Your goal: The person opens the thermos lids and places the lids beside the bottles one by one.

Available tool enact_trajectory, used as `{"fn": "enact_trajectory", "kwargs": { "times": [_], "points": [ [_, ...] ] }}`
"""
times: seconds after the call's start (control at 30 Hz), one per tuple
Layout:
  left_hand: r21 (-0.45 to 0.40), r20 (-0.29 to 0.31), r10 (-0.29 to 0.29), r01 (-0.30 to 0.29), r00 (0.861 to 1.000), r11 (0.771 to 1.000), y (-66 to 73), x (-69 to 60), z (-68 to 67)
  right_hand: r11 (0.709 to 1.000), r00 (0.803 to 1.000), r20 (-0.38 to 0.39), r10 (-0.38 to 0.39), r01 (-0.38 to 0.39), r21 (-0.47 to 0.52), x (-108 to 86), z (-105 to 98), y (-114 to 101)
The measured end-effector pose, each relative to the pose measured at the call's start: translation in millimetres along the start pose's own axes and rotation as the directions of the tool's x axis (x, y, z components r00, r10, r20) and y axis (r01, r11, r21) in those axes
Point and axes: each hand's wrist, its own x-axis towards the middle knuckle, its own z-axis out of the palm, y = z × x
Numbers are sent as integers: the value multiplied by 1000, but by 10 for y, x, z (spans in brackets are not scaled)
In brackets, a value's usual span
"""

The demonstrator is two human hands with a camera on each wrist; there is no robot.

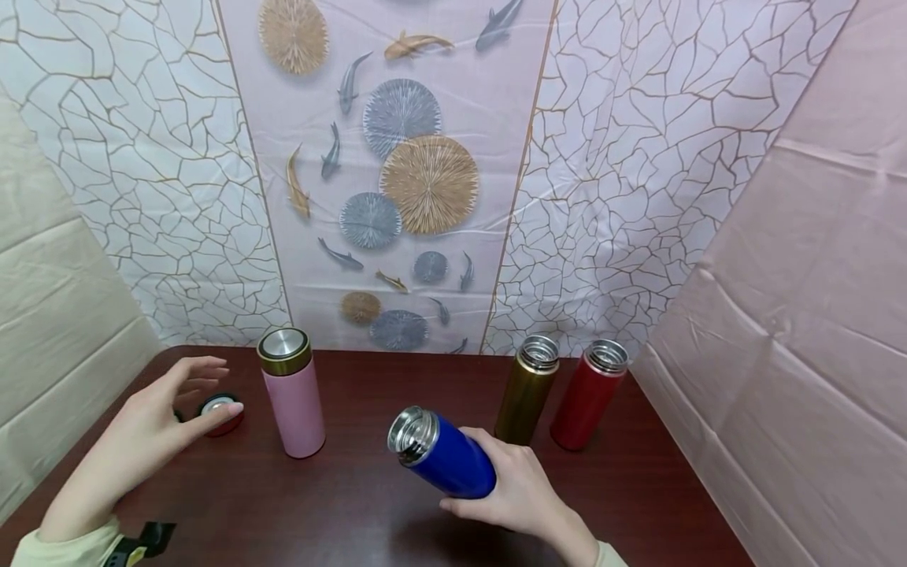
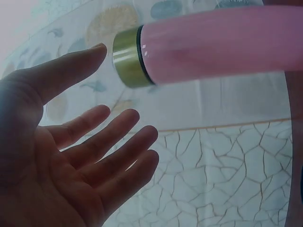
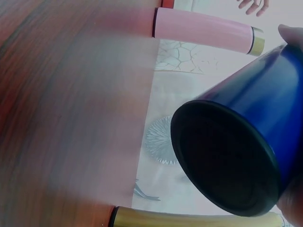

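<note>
A blue thermos bottle point(image 1: 453, 461), lidless with a bare steel neck, is gripped by my right hand point(image 1: 513, 488). It is held above the table, tilted with its mouth toward the upper left; its black base point(image 3: 225, 158) fills much of the right wrist view. My left hand point(image 1: 152, 421) is raised, fingers apart and nothing between them. Left of the pink thermos bottle point(image 1: 296, 409), it hovers by a red lid point(image 1: 225, 421) lying on the table. The pink bottle stands upright with its gold-banded lid on. A dark piece beside the red lid is mostly hidden by the hand.
To the right stand a gold thermos bottle point(image 1: 526, 398) and a red thermos bottle point(image 1: 588, 402), both lidless. The dark red wooden table point(image 1: 283, 512) ends at a patterned cloth backdrop point(image 1: 602, 197), with cloth walls on either side.
</note>
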Motion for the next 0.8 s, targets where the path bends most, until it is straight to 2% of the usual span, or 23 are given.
{"fn": "enact_trajectory", "kwargs": {
  "times": [0.1, 0.2, 0.4, 0.53, 0.8],
  "points": [
    [-23, -6, 35, -35, 999, 999, 30, 29, 69, 998, 998, -16, 59, -59, 38, 25, 12, -8],
    [-31, 1, 43, -43, 999, 999, 30, 45, 119, 988, 992, -34, 123, -120, 96, 65, 18, -25],
    [-8, 18, 26, -26, 1000, 1000, 21, 49, 182, 936, 964, -68, 258, -233, 263, 164, 36, -31],
    [-2, 26, 23, -23, 999, 1000, 11, 57, 201, 905, 947, -82, 310, -267, 331, 224, 75, -31],
    [6, 25, 46, -46, 999, 999, -20, 79, 250, 879, 937, -102, 335, -271, 393, 364, 186, 15]
  ]
}}
